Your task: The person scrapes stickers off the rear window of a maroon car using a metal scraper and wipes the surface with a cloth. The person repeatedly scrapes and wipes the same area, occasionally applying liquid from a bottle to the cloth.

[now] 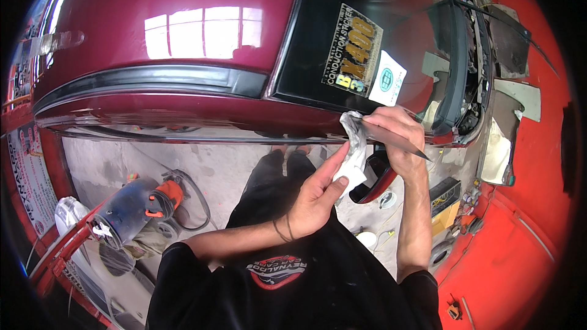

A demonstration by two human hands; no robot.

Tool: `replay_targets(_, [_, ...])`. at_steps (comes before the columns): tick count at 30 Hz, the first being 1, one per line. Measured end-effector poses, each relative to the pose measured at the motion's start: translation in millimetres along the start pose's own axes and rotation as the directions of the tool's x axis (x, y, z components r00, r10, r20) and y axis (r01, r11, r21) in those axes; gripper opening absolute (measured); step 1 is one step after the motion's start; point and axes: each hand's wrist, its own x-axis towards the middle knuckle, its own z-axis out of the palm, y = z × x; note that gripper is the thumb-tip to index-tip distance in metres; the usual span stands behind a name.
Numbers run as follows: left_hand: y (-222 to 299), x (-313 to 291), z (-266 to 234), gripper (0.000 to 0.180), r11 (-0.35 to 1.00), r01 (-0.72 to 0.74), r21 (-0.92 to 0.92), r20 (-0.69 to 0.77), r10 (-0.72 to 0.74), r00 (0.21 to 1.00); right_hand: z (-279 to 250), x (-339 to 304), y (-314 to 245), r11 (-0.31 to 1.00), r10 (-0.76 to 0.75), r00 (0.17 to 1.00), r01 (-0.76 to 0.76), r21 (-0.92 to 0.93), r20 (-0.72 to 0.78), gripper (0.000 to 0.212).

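In front of my chest, beside the dark red car [226,0], both hands are raised close together. My left hand [318,195] pinches a crumpled white sheet [353,162], paper or cloth, between thumb and fingers. The upper end of this sheet is smudged grey. Just to the right, my right hand [398,137] is closed on a thin dark grey sheet [394,136] that tapers to a point at its lower right. Its kind cannot be made out. The upper end of the white sheet meets the dark sheet near my right fingertips. Some right fingers are hidden.
The windscreen [318,55] bears stickers, with a wiper [489,12] beyond. A side mirror [374,180] juts out below my hands. On the left floor stand an orange-topped vacuum cleaner [165,198] with its hose and a blue drum [125,211]. A cardboard box [444,217] lies right.
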Motion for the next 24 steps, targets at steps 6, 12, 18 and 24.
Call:
replay_targets(6, [19.4,-12.3,-9.1,0.064,0.994,-0.082,0.077,-0.047,0.086,0.995,25.6,23.3,-27.9,0.997,-0.071,0.996,0.073,0.036,-0.050,0.032])
replay_targets(12, [40.9,-30.6,-19.5,0.064,0.992,-0.109,0.057,-0.131,0.116,0.985,42.9,48.0,-53.7,0.984,-0.175,0.984,0.176,0.006,-0.039,0.036])
replay_targets(18, [53.0,-43.2,-39.0,0.065,0.964,-0.251,0.091,-0.188,0.264,0.946,61.0,69.7,-84.9,0.961,-0.269,0.963,0.266,-0.071,-0.029,0.039])
replay_targets(24, [75.3,-51.3,-52.2,0.060,0.951,-0.279,-0.133,-0.239,0.242,0.940,73.8,55.2,-94.0,0.985,-0.173,0.980,0.171,-0.020,-0.097,0.027])
